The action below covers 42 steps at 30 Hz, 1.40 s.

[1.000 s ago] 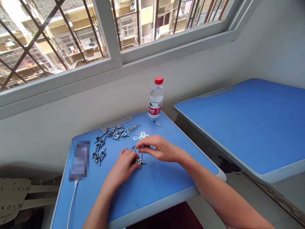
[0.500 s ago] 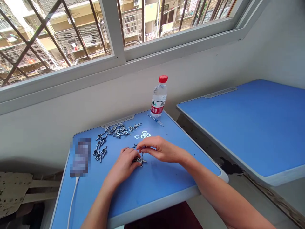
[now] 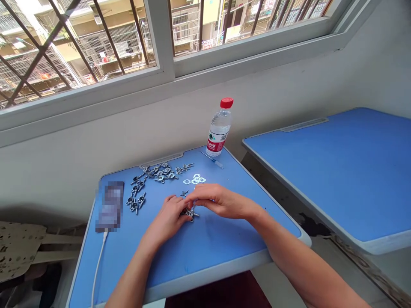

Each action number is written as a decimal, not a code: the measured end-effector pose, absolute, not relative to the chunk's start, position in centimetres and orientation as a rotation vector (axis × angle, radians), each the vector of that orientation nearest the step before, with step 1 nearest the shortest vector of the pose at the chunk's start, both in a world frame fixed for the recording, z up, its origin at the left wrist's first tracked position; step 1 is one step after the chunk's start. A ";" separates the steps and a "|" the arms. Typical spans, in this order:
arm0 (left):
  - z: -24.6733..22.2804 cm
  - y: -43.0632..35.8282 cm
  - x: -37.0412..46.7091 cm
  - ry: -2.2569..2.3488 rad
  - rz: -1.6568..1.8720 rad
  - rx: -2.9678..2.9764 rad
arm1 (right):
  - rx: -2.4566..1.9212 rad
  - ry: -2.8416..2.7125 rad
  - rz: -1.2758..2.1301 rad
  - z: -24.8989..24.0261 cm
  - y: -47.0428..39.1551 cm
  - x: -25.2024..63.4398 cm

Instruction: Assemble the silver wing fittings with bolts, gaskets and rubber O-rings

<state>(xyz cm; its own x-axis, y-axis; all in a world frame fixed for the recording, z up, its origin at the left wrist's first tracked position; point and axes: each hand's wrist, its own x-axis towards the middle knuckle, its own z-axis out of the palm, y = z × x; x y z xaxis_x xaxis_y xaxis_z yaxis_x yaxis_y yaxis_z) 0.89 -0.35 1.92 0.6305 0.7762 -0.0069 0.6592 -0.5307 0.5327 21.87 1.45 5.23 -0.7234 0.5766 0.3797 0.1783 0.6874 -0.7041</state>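
A small metal part (image 3: 192,214) rests on the blue table (image 3: 205,252), partly covered by both hands. My left hand (image 3: 170,216) is closed around its left side, thumb at the near edge. Over the part arches my right hand (image 3: 215,200), its fingertips pinched together just above it; whatever they hold is too small to make out. Small screws (image 3: 184,193) lie beyond my hands. Flat metal plates (image 3: 195,179) are further back. Several metal parts (image 3: 162,172) are heaped at the back, and several with black round centres (image 3: 135,205) sit on the left.
A water bottle (image 3: 219,131) with a red cap stands at the back edge, a thin screwdriver (image 3: 212,159) beside it. A blurred phone (image 3: 110,206) with a white cable (image 3: 99,267) lies left. Another blue table (image 3: 337,171) is on the right, below a barred window.
My right hand has dipped slightly toward the metal part, its fingertips now closer to my left hand. The whole view has shifted a little.
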 end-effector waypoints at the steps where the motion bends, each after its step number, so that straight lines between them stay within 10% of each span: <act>1: 1.9 -0.3 0.9 1.125 0.313 2.358 | -0.591 -2.280 0.852 5.1 1.5 21.8; 42: 1.3 -0.1 0.1 1.059 0.291 2.362 | -0.654 -2.118 0.701 3.9 0.7 20.0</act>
